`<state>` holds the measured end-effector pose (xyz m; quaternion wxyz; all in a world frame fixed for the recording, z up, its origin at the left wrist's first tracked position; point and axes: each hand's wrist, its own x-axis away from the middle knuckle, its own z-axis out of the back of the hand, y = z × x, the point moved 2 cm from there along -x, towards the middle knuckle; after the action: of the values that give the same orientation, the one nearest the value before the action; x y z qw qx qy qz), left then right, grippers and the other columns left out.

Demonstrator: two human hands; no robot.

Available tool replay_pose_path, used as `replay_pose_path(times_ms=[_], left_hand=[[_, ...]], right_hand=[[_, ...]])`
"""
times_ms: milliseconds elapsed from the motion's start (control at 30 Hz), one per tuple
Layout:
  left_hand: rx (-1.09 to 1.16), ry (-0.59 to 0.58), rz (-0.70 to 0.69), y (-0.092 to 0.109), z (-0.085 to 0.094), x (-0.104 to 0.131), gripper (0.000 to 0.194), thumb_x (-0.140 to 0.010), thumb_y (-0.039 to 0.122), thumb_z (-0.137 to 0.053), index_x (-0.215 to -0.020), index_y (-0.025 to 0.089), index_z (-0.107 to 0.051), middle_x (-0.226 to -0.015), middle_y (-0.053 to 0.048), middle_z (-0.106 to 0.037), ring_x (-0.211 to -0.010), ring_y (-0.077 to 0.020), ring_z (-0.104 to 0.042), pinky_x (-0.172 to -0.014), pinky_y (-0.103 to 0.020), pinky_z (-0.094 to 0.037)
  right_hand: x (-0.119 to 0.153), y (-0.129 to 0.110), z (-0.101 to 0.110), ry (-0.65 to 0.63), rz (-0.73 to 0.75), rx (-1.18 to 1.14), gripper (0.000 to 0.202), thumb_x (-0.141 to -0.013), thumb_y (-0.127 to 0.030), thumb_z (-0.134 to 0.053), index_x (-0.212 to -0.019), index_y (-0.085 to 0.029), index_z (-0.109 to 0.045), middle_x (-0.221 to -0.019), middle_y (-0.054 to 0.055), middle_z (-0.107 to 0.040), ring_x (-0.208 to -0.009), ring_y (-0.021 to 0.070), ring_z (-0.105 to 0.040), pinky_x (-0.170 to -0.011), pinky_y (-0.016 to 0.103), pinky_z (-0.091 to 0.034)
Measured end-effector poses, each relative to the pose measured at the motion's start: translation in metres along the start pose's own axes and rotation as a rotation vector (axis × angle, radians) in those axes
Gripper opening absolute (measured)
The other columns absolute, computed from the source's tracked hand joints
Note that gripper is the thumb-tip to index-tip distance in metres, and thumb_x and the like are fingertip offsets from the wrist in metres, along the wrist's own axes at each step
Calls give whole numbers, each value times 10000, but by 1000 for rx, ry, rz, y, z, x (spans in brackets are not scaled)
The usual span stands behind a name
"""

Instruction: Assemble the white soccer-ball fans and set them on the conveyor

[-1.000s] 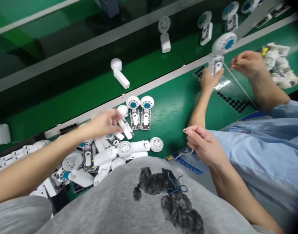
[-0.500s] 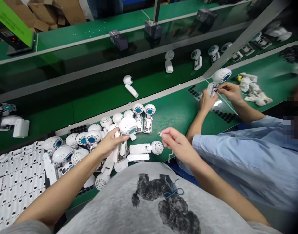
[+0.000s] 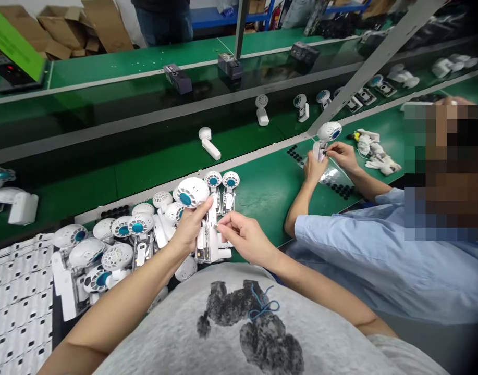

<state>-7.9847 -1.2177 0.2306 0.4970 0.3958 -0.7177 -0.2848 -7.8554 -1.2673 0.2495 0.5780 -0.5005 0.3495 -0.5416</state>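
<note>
My left hand (image 3: 192,225) grips a small white hand fan (image 3: 192,194) upright by its open handle; the round head with a blue hub points up and left. My right hand (image 3: 242,237) is pinched at the fan's handle, the fingertips touching the exposed inner part near its middle. Whether a small piece sits between those fingertips I cannot tell. Just beyond my hands two more open fans (image 3: 222,190) lie side by side on the green bench (image 3: 270,192).
A heap of white fan parts (image 3: 113,245) lies left of my hands, with a tray of white pieces (image 3: 15,291) at the far left. On my right a co-worker in a blue sleeve (image 3: 364,245) holds another fan (image 3: 325,136). Single fans ride the dark conveyor belt (image 3: 145,135) behind.
My left hand lifted a fan out of the heap and raised it upright. My right hand came in from the right and met the fan's handle. The camera tilted up.
</note>
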Motion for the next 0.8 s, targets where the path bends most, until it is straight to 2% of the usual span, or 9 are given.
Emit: replay_pose_path(times_ms=[167,267,333,433,600,800], left_hand=[[-130,-43,-155,-1,-1,2,315,-700,368,-691,-925,155,-636,-959,-43,-675,-867,-196,-615,-766,-282,-480],[-325,-48,-240,-1,2,3,331,-704,378,-681,-926,136,-637,-1032,-69,-659,-980,-227,-581,-866,-308,-437],[-469,-63,-240,-1,4,3,339,-712,407,-664,-906,129,-643,-993,-76,-669,-975,-241,-582,-869,-325,-433],[-610,-138,-231,-1,8,3,331,-746,432,-617,-873,128,-641,-932,-77,-679,-948,-245,-591,-862,-333,-434],[-619,-149,-250,6,12,2,336,-772,430,-574,-914,128,-617,-993,-90,-665,-965,-250,-584,-881,-347,-427],[-614,-135,-228,15,12,-5,367,-764,434,-570,-959,126,-613,-1051,-114,-652,-994,-272,-578,-896,-375,-419]], right_hand=[[0,-3,-2,-49,1,58,85,-854,-214,-481,-775,-190,-502,-605,-40,-579,-554,97,-520,-568,211,-386],[-3,-1,-1,-97,10,169,126,-839,-179,-487,-716,-191,-465,-557,-43,-566,-520,100,-504,-559,215,-370],[-5,3,-2,-150,-7,160,135,-833,-168,-484,-704,-191,-449,-536,-44,-564,-499,99,-492,-542,211,-364],[-9,14,-8,-272,-105,11,136,-828,-172,-470,-698,-191,-435,-504,-45,-543,-460,96,-476,-487,197,-357],[-16,19,-18,-152,-66,9,124,-796,-136,-473,-692,-192,-437,-500,-54,-533,-468,93,-474,-503,191,-360],[-26,22,-22,-167,-130,-60,119,-792,-136,-471,-697,-195,-431,-493,-56,-535,-429,86,-432,-459,183,-339]])
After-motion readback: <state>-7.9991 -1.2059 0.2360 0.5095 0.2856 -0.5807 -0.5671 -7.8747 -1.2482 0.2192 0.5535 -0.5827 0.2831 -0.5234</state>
